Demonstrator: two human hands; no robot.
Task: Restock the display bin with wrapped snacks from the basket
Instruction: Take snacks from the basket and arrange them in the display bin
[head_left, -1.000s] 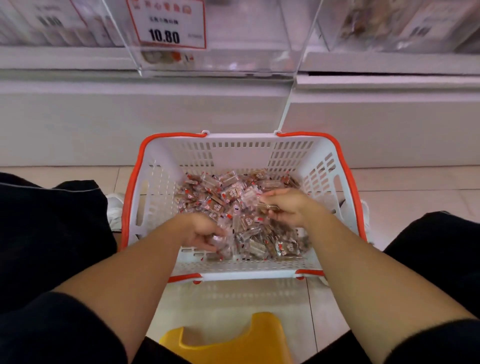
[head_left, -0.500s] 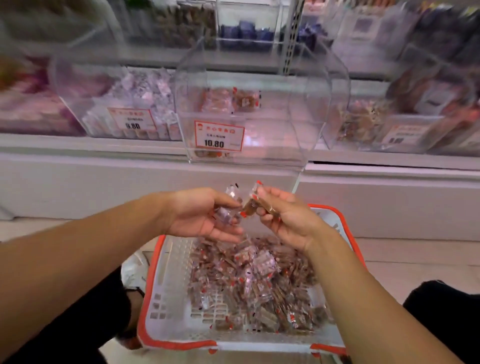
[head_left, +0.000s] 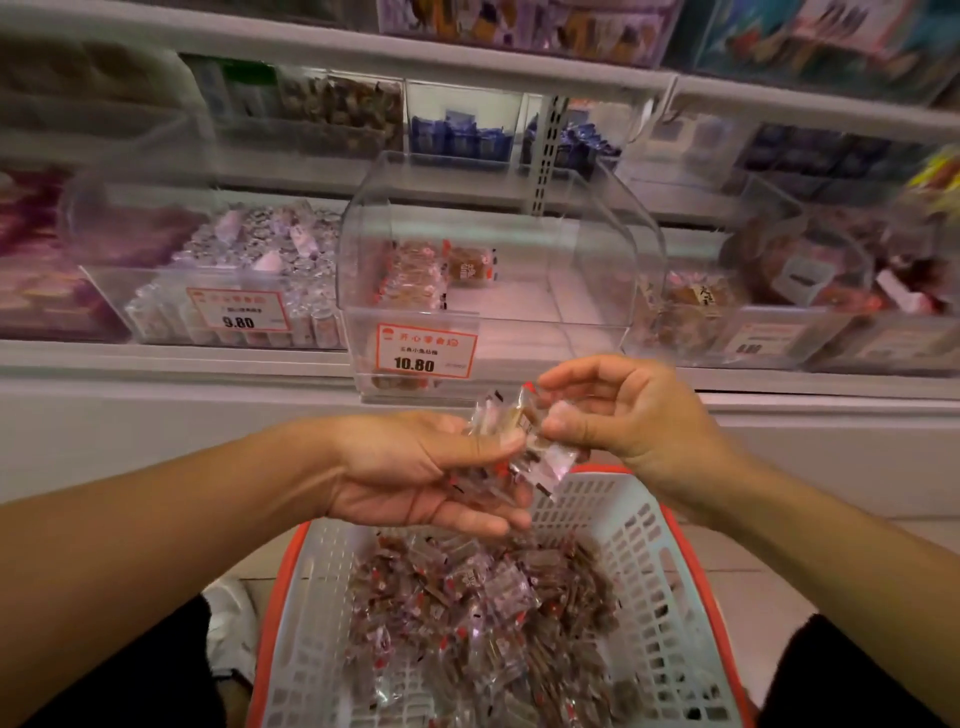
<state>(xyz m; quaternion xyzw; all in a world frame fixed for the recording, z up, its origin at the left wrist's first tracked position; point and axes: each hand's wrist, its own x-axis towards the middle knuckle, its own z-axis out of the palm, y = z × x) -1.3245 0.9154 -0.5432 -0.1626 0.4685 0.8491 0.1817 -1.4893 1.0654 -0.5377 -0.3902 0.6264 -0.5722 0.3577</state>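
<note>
Bare forearms, black trousers (head_left: 852, 675), white shoe (head_left: 228, 623)

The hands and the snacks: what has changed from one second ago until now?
Both hands left the basket and rose toward the clear display bin. The left hand now holds a bunch of wrapped snacks; the right hand pinches some too. The basket stays on the floor, still holding many snacks; the bin stays nearly empty.
</note>
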